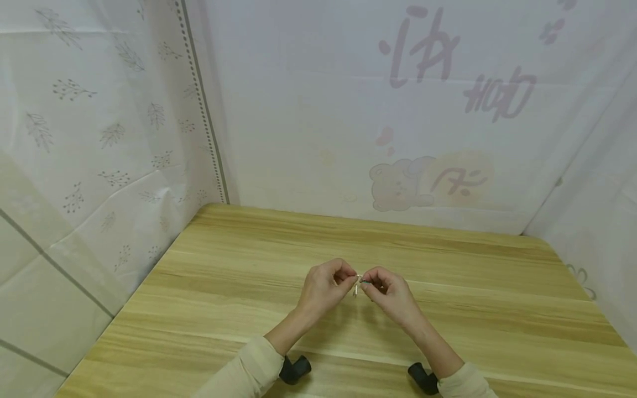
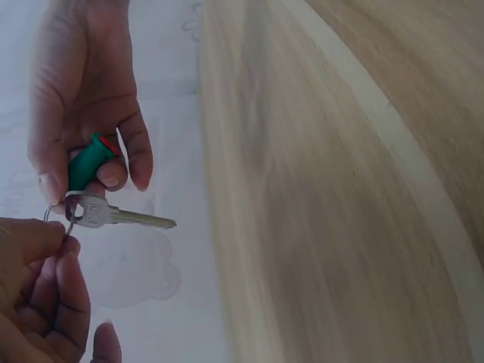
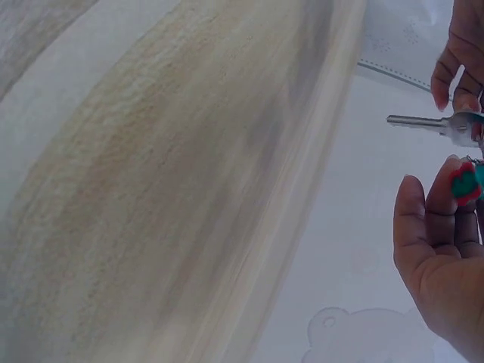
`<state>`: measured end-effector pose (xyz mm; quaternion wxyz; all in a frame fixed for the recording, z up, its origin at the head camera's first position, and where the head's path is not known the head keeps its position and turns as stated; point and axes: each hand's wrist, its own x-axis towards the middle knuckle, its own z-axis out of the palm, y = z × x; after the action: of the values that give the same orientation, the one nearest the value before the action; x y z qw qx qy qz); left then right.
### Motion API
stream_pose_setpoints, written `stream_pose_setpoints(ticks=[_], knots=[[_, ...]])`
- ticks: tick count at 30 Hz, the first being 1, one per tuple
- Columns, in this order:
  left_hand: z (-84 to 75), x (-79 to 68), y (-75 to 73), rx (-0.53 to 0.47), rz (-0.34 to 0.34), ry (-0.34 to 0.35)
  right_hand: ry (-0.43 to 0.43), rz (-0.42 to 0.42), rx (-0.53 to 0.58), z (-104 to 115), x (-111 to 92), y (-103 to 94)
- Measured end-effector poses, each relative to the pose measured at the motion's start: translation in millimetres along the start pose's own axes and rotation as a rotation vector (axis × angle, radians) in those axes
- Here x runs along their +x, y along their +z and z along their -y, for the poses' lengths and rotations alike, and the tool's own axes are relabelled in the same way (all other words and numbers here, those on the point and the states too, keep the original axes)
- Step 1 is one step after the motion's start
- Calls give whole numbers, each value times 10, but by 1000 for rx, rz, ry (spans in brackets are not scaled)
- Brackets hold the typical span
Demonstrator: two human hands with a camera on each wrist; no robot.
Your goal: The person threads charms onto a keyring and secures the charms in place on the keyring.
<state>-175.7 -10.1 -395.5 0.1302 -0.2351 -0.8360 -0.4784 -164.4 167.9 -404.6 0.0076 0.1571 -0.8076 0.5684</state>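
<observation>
Silver metal key (image 2: 97, 214) looks threaded on silver wire ring (image 2: 72, 224), btwn hands above wood-grain bench (image 1: 278, 249).
My L hand (image 1: 325, 284) pinches ring; R hand (image 1: 393, 293) grips green-and-red rounded charm (image 2: 89, 164), fingers curled; charm's link unclear, can't tell what's left.

Printed cloth (image 1: 298, 110) hangs behind a wooden table (image 1: 259, 249).

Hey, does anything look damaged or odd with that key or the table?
Nothing stands out. The key looks unbent on its ring, which the left hand pinches; the right hand holds the green charm, and no spill shows on the table.
</observation>
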Motion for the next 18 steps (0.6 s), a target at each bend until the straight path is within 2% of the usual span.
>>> stream_pose_setpoints(ticks=[3, 7, 9, 12, 18], knots=[[-16, -7, 0, 99, -3, 97, -5, -16, -1, -3, -2, 10], [-35, 5, 20, 227, -59, 233, -11, -26, -9, -5, -7, 4], [-43, 11, 27, 256, -84, 273, -8, -25, -15, 2, -12, 0], [-57, 10, 26, 270, -95, 272, -4, -21, -25, 18, -25, -9], [-63, -15, 17, 205, -52, 145, 2, -5, -33, 31, -38, -27]])
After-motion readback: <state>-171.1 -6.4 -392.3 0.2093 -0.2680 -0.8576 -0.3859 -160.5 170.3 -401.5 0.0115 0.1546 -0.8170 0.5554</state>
